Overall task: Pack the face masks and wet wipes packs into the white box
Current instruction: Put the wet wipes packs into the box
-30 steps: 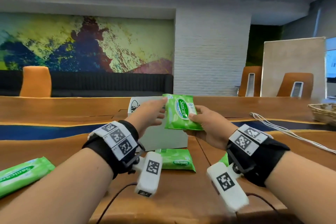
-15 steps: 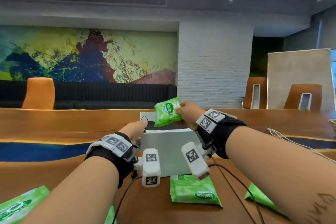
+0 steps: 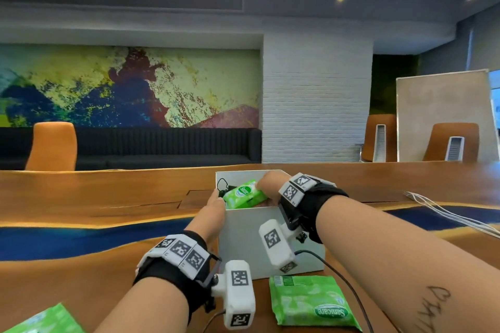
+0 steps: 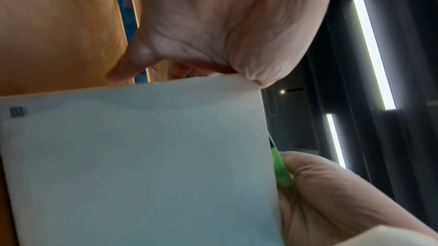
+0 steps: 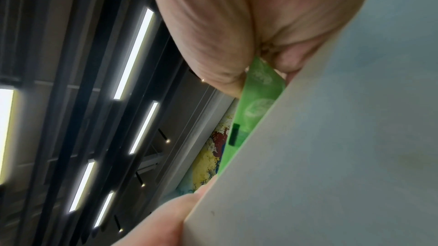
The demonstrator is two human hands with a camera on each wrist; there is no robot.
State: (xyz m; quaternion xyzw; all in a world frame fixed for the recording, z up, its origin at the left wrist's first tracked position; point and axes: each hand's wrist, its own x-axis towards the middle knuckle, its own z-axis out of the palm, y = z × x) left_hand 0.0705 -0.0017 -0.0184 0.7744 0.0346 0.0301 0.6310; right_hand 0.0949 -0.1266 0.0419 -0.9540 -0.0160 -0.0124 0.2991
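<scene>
An open white box (image 3: 270, 240) stands on the wooden table. My right hand (image 3: 266, 186) pinches a green wet wipes pack (image 3: 243, 194) and holds it tilted in the box's opening, partly below the rim. In the right wrist view the right hand's thumb and fingers (image 5: 237, 34) clamp the pack (image 5: 255, 100) just behind the box wall (image 5: 343, 137). My left hand (image 3: 216, 204) grips the box's near left corner at the rim. The left wrist view has that hand (image 4: 213, 25) over the box wall (image 4: 142, 165).
Another green wipes pack (image 3: 311, 303) lies flat on the table just in front of the box. A third pack (image 3: 46, 319) shows at the bottom left edge. White cables (image 3: 446, 213) run across the table at the right. Orange chairs stand behind the table.
The right hand has carried the pack from above the box down into its opening. The left hand has moved up onto the box's left corner.
</scene>
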